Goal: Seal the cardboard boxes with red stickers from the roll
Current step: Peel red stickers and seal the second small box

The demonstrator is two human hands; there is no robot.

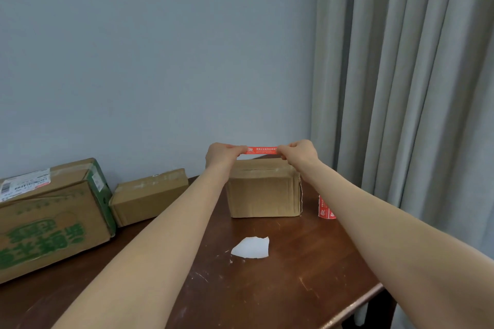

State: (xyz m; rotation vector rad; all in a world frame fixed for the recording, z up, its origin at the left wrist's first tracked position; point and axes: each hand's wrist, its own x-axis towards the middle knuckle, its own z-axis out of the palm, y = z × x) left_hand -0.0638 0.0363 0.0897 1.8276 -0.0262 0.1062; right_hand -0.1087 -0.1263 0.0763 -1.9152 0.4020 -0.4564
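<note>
A small cardboard box (263, 193) stands on the dark wooden table (267, 288), its top flaps folded down with a slit between them. Just above its top I hold a red sticker (261, 150) with white print, stretched flat. My left hand (223, 153) pinches the sticker's left end and my right hand (300, 152) pinches its right end. The red sticker roll (324, 208) stands on the table right of the box, partly hidden behind my right forearm.
A white scrap of backing paper (251, 248) lies in front of the box. A mid-size cardboard box (149, 196) and a large box with green print (50, 219) sit at the left. A grey curtain (414, 88) hangs right; the table edge runs at lower right.
</note>
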